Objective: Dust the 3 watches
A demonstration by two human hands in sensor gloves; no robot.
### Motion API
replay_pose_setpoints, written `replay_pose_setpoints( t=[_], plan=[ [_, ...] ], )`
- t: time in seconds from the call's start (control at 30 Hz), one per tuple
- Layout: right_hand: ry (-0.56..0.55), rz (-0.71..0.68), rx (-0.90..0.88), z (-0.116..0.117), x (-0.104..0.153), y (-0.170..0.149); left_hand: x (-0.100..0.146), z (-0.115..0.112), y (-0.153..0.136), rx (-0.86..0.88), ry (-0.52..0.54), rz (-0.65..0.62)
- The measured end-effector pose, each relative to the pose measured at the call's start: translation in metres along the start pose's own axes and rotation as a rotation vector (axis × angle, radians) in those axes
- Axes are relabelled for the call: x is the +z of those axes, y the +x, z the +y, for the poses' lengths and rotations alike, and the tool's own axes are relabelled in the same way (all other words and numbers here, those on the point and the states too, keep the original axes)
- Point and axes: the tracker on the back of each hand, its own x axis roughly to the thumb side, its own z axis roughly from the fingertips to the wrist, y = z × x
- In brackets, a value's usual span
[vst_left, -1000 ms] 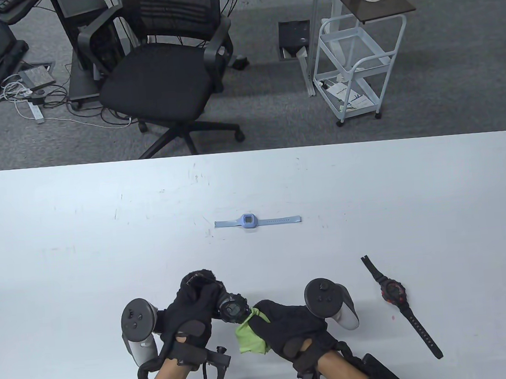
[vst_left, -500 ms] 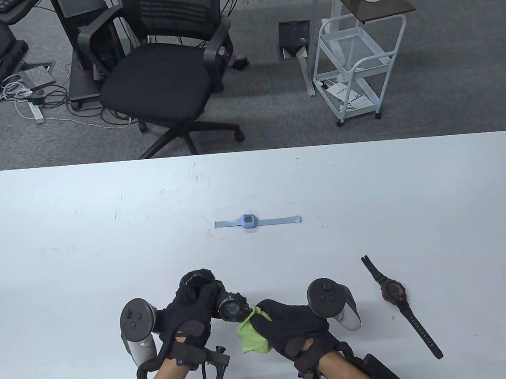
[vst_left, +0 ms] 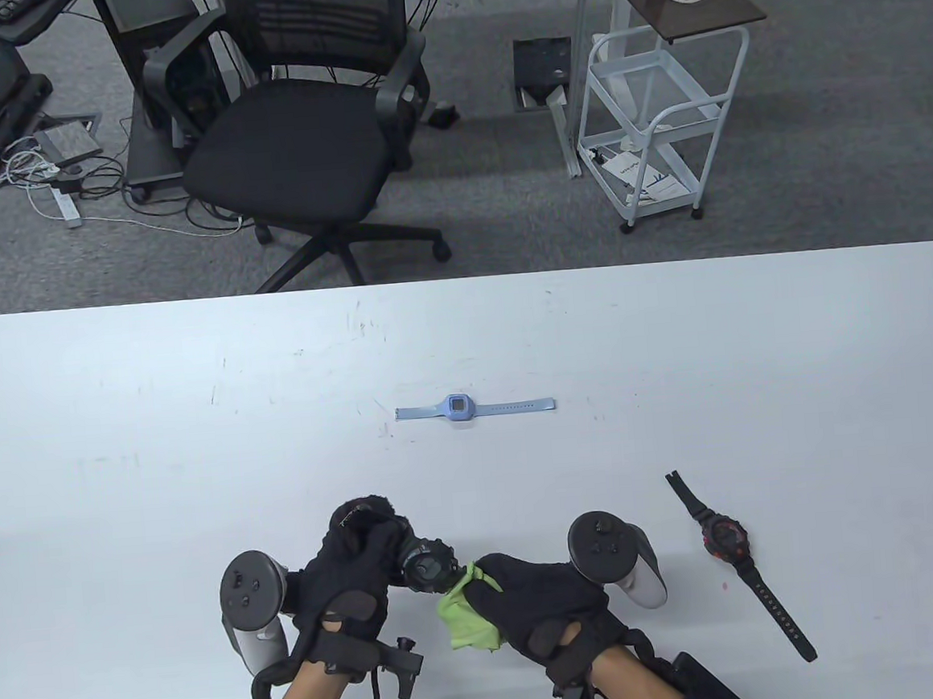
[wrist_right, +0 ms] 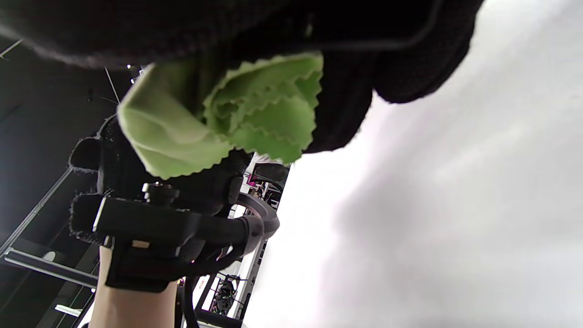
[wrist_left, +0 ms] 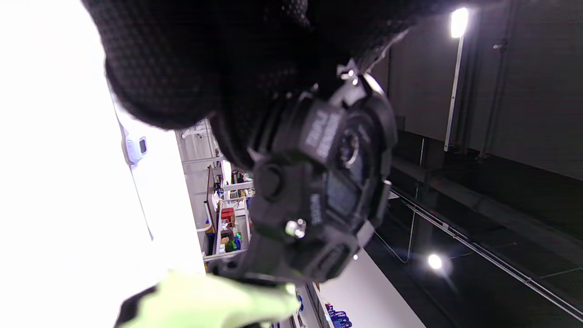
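Note:
My left hand (vst_left: 354, 556) grips a chunky black digital watch (vst_left: 427, 566) just above the table's near edge; in the left wrist view its face (wrist_left: 337, 182) fills the frame below my fingers (wrist_left: 205, 59). My right hand (vst_left: 534, 594) holds a bunched green cloth (vst_left: 465, 616) whose tip touches the watch's lower right edge; the cloth (wrist_right: 218, 118) hangs under my fingers in the right wrist view. A light blue watch (vst_left: 459, 408) lies flat mid-table. A black and red watch (vst_left: 725, 539) lies stretched out to the right of my right hand.
The white table (vst_left: 119, 441) spreads wide to the left and behind. Beyond its far edge stand a black office chair (vst_left: 296, 137) and a white wire trolley (vst_left: 650, 125) on grey carpet.
The right hand with the cloth has drifted slightly to the right and down along the watch's edge. The left hand and both lying watches stay put.

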Motion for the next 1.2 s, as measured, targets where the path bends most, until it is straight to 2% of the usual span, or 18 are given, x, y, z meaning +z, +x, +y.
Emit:
replay_pose_setpoints(
  t=[0.2,0.4,0.67,0.8,1.1,1.2],
  plan=[
    [0.038,-0.011,-0.011,-0.0005,-0.0007,0.0004,-0.0001,0.0008,0.0007,-0.005,0.002,-0.007],
    [-0.025,0.006,0.027,-0.0023,0.0013,0.0009,-0.0001,0.0018,0.0012,0.0,0.007,-0.008],
    [0.054,-0.017,-0.011,-0.0009,-0.0013,-0.0002,0.0,0.0026,0.0013,-0.004,0.009,-0.008],
    [0.018,-0.008,-0.009,-0.0018,0.0002,0.0001,-0.0001,0.0025,0.0015,0.0,0.009,-0.007],
    [0.05,-0.011,-0.007,-0.0049,0.0002,-0.0012,-0.0008,0.0049,0.0017,-0.068,0.009,-0.015],
    [0.029,-0.007,-0.011,-0.0052,0.0011,-0.0006,-0.0007,0.0042,0.0017,-0.062,0.007,-0.016]
  ],
)
